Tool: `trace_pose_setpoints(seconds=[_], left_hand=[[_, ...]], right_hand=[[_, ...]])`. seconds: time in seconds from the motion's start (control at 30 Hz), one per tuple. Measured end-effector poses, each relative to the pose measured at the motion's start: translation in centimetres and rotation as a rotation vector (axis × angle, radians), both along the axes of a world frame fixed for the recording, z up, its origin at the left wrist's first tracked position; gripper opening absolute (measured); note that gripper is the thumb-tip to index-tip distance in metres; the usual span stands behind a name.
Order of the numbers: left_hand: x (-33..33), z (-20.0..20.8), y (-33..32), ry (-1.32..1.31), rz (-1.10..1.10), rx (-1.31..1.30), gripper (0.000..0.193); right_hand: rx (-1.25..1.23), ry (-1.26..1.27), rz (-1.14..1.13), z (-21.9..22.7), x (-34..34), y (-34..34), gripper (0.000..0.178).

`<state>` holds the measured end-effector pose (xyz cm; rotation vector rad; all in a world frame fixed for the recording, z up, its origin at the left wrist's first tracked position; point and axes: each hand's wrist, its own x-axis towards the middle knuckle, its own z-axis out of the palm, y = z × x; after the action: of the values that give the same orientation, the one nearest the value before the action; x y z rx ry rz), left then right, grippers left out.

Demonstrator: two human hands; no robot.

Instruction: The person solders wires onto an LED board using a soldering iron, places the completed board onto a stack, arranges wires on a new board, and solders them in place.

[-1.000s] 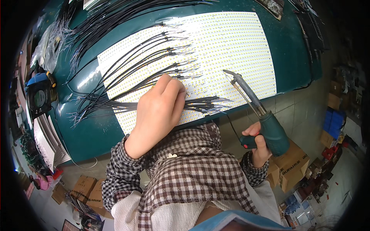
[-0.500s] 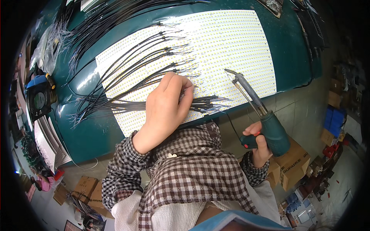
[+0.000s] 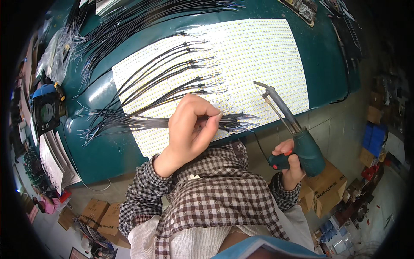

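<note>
A white panel [image 3: 263, 56] dotted with rows of small yellow LEDs lies on the green table. Black cables [image 3: 164, 58] with stripped ends reach across its left half in spaced groups. Closer to me, a thick bundle of similar cables [image 3: 151, 122] runs under my left hand [image 3: 189, 125]. That hand is closed in a pinch, thumb against index finger, over the bundle; what the fingertips hold, if anything, cannot be made out. My right hand [image 3: 293, 167] grips the handle of a dark green soldering gun [image 3: 309, 151], its bent tip above the panel's right half.
A long heap of black cables [image 3: 129, 26] covers the table's far left. A small black fan with a blue top [image 3: 45, 108] stands at the left edge. A dark flat tray [image 3: 302, 9] sits at the far right. Cardboard boxes [image 3: 330, 183] stand below the table at right.
My left hand has drawn back toward me from the cable ends, uncovering another group on the panel. My right hand and the soldering gun have hardly moved.
</note>
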<state>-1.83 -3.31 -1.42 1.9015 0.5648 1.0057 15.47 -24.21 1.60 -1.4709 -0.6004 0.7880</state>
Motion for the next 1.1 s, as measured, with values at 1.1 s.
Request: trace_pose_setpoints(seconds=[1.1], left_hand=[[1.4, 0.0, 1.1, 0.406, -0.03, 0.051, 0.014]], right_hand=[[-0.066, -0.065, 0.056, 0.7, 0.5, 0.5, 0.041]])
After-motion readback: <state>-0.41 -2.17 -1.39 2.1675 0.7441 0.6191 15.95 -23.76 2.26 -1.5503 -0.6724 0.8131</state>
